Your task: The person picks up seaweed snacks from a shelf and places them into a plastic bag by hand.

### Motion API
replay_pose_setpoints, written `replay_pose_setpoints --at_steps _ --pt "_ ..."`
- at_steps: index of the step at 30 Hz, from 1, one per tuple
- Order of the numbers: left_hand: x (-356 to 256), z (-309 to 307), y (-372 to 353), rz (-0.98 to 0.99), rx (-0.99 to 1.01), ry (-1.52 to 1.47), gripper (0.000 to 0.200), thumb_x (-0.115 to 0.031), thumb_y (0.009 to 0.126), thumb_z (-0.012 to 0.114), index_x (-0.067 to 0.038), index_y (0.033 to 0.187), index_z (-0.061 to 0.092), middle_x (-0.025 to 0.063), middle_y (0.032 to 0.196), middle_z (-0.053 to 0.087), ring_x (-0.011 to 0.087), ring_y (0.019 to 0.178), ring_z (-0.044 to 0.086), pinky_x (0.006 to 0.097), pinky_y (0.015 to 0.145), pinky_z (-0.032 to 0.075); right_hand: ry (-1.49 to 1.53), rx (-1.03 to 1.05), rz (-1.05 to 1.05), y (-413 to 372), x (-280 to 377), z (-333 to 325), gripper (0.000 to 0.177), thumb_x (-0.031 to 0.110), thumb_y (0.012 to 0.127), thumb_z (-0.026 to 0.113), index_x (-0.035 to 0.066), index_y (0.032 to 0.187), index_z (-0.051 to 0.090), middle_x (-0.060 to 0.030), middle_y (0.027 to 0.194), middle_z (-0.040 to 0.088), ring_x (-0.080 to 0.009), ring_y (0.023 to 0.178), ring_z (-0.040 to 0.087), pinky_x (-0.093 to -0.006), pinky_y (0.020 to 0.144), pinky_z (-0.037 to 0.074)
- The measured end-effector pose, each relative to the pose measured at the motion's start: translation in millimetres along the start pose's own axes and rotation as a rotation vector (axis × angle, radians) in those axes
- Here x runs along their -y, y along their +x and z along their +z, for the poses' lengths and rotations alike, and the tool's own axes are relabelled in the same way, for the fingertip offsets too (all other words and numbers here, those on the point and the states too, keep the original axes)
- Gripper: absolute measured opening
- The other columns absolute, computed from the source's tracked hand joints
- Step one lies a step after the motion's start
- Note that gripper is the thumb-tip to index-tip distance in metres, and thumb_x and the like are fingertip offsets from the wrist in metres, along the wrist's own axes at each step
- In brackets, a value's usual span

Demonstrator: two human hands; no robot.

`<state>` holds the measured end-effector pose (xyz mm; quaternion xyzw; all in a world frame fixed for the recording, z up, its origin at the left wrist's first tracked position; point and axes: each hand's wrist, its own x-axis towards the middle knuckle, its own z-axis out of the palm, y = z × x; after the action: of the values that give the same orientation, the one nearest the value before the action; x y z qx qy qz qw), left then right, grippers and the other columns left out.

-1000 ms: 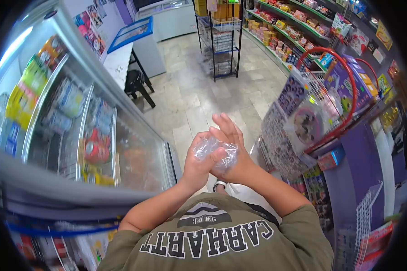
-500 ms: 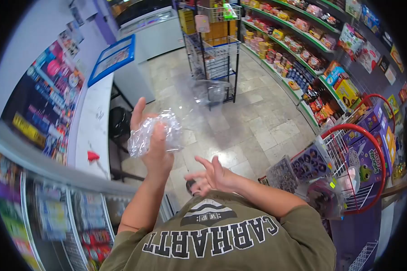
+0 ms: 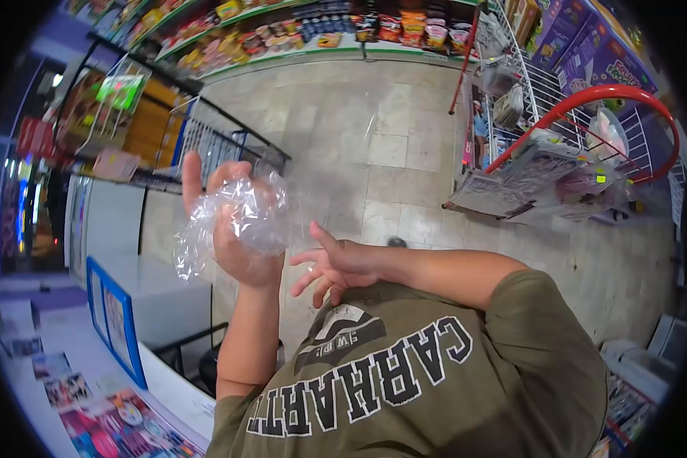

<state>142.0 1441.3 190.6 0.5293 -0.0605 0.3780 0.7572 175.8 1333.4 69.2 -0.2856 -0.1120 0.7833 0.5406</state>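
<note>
Crumpled clear plastic wrap is bunched in my left hand, raised in front of me at the left. The thumb and some fingers curl round the wrap, while one finger points up. My right hand is held near my chest, its fingers spread with nothing in them. It is apart from the plastic. Part of the left palm is covered by the shiny film.
A wire rack cart stands at the left, beyond my left hand. Shelves of packaged food line the back. At the right is a wire display rack with a red rim. A blue-framed freezer is lower left.
My view has swung to the right, so the cart and freezer now appear farther left. The plastic stays in my left hand; my right hand remains spread near my chest.
</note>
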Motion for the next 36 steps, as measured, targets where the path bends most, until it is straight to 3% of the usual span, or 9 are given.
replay_pose_setpoints --at_steps 3,8,16,20,23,25,29,32,36 --pt "34.7 -4.3 39.5 0.009 0.034 0.120 0.070 -0.020 0.079 0.051 -0.007 0.140 0.018 0.0209 0.115 0.047 0.0184 0.073 0.053 0.0302 0.066 0.048 0.108 0.262 -0.275 7.7 57.9 -25.6 0.102 0.083 0.073 0.017 0.003 0.137 0.022 -0.0177 0.114 0.053 -0.0246 0.086 0.059 -0.0339 0.064 0.048" --pt "111.1 -45.1 63.6 -0.389 0.057 0.192 0.082 -0.018 0.074 0.060 -0.006 0.141 0.014 0.0208 0.133 0.034 0.0218 0.090 0.056 0.0311 0.075 0.048 0.281 -0.232 -0.687 -10.4 156.7 -70.4 0.082 0.072 0.084 0.010 0.008 0.122 0.044 -0.0123 0.115 0.056 -0.0211 0.099 0.056 -0.0356 0.085 0.041" --pt "254.7 -115.3 75.9 -0.986 0.153 0.367 0.045 -0.007 0.077 0.057 0.003 0.120 0.050 0.0070 0.100 0.061 0.0132 0.089 0.056 0.0259 0.076 0.046 0.246 -0.862 -0.757 70.4 151.1 -169.0 0.030 0.030 0.092 0.048 0.002 0.091 0.059 -0.0103 0.096 0.059 -0.0194 0.090 0.053 -0.0323 0.082 0.039" --pt "324.2 -124.4 83.4 -1.215 0.230 0.397 0.033 -0.010 0.075 0.059 0.003 0.106 0.059 0.0064 0.090 0.063 0.0129 0.080 0.058 0.0260 0.071 0.045 -0.841 -1.548 -0.483 57.7 149.1 -226.3 0.023 0.024 0.090 0.050 0.002 0.087 0.056 -0.0159 0.083 0.052 -0.0276 0.084 0.051 -0.0343 0.074 0.040" --pt "386.3 -136.5 84.7 -1.515 0.381 0.230 0.021 -0.014 0.072 0.062 -0.001 0.089 0.064 0.0056 0.081 0.063 0.0144 0.072 0.058 0.0283 0.066 0.045 -0.668 -1.580 -0.632 49.2 148.8 -283.3 0.034 0.031 0.090 0.050 -0.001 0.080 0.053 -0.0177 0.081 0.052 -0.0352 0.082 0.051 -0.0395 0.075 0.042" --pt "419.6 -150.0 88.8 -1.533 0.466 0.244 0.022 -0.014 0.071 0.063 -0.001 0.090 0.063 0.0055 0.082 0.063 0.0146 0.072 0.058 0.0289 0.067 0.045 -0.324 -1.676 -0.364 38.2 138.1 -340.3 0.041 0.038 0.088 0.052 -0.002 0.085 0.054 -0.0230 0.091 0.054 -0.0368 0.087 0.053 -0.0384 0.077 0.042" --pt "473.0 -188.5 106.3 -1.573 0.684 0.305 0.029 -0.014 0.072 0.062 -0.001 0.097 0.062 0.0068 0.088 0.064 0.0158 0.079 0.059 0.0293 0.074 0.046 -0.713 -1.817 0.078 -0.1 53.8 -457.9 0.045 0.037 0.078 0.063 0.000 0.102 0.059 -0.0232 0.108 0.056 -0.0354 0.103 0.053 -0.0409 0.090 0.041" --pt "495.8 -219.5 116.1 -1.600 0.869 0.377 0.033 -0.014 0.073 0.061 -0.001 0.104 0.059 0.0084 0.095 0.064 0.0170 0.087 0.060 0.0292 0.080 0.046 -0.366 -1.853 0.351 -24.1 9.1 -514.6 0.058 0.035 0.075 0.065 -0.004 0.116 0.051 -0.0274 0.115 0.052 -0.0383 0.111 0.048 -0.0396 0.096 0.038" --pt "532.1 -267.2 87.5 -1.569 0.886 0.377 0.038 -0.004 0.074 0.055 0.000 0.111 0.056 0.0099 0.102 0.062 0.0155 0.090 0.059 0.0284 0.080 0.046 -0.176 -2.013 0.369 -37.4 -72.6 -590.0 0.072 0.035 0.075 0.064 -0.007 0.127 0.037 -0.0310 0.125 0.043 -0.0396 0.119 0.041 -0.0393 0.101 0.033"
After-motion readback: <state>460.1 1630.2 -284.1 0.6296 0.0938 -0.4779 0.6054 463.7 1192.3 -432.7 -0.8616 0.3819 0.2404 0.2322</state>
